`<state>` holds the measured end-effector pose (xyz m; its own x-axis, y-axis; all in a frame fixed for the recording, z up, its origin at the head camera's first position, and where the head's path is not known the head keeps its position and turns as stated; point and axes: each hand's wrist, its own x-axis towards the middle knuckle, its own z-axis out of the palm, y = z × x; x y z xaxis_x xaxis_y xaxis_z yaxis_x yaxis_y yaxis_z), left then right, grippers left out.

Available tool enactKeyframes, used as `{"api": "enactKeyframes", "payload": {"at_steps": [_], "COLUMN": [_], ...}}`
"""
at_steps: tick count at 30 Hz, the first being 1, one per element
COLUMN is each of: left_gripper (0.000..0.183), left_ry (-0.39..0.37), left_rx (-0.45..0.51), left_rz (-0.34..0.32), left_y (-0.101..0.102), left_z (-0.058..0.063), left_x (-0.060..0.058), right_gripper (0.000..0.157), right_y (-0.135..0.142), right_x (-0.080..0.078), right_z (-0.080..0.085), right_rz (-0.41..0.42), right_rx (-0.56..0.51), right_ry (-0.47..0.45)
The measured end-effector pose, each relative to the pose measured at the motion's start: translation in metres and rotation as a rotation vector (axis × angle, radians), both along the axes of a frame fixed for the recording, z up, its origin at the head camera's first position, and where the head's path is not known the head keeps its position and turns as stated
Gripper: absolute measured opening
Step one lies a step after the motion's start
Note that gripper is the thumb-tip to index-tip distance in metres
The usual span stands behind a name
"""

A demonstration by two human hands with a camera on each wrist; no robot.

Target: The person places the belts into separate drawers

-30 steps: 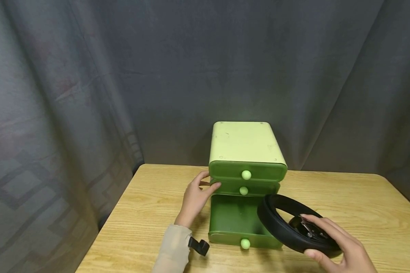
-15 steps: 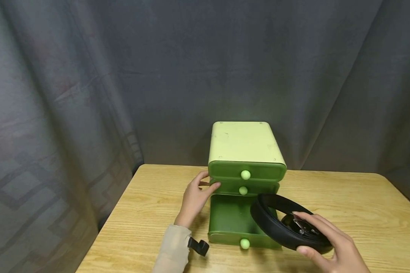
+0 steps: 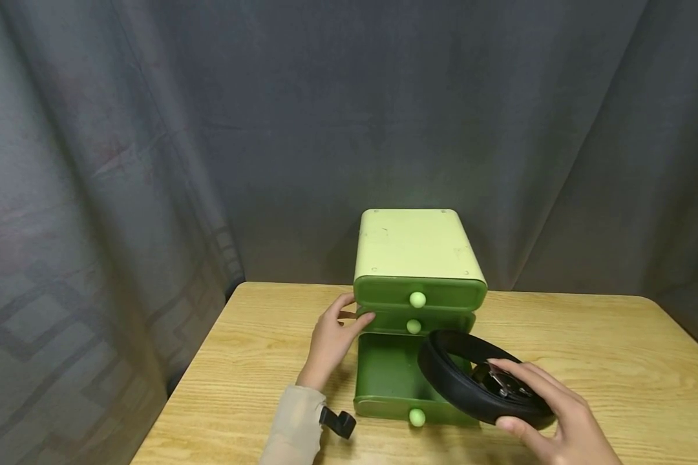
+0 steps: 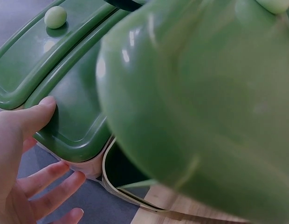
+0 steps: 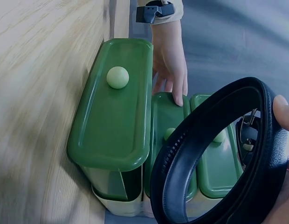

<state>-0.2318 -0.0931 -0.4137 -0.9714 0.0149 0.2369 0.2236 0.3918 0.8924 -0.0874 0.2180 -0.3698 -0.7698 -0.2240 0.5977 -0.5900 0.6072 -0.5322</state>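
A coiled black leather belt [image 3: 459,391] with a metal buckle is in my right hand [image 3: 561,413], which grips it between thumb and fingers. The belt hangs over the right part of a pulled-out bottom drawer [image 3: 384,371]. That drawer belongs to a small green cabinet [image 3: 413,242] with a pale top and round knobs. My left hand [image 3: 331,339] is at the cabinet's left side. Its thumb rests on the front of the middle drawer [image 4: 79,112], and its other fingers are extended beside the cabinet wall. The top drawer [image 5: 219,163] is closed.
The cabinet stands on a wooden table [image 3: 256,361]. Grey curtains [image 3: 419,116] hang behind and to the left. A black wrist mount [image 3: 337,421] is on the left sleeve.
My right hand has moved the belt leftward, further over the bottom drawer. My left hand stays at the cabinet's side, and the drawers have not moved.
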Motion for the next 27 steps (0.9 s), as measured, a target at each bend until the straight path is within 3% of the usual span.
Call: {"api": "enactKeyframes", "payload": {"at_steps": [21, 27], "left_gripper": [0.054, 0.056], "left_ry": [0.021, 0.007], "left_rx": [-0.008, -0.005], "left_rz": [-0.013, -0.007], "left_y": [0.000, 0.000], "left_z": [0.001, 0.001], "left_x": [-0.001, 0.000], "right_gripper": [0.074, 0.075], "right_y": [-0.018, -0.020], "right_x": [-0.001, -0.006], "right_z": [0.009, -0.001], "right_rz": [0.078, 0.125], "right_rx": [0.027, -0.008], "right_ry": [-0.012, -0.001]}}
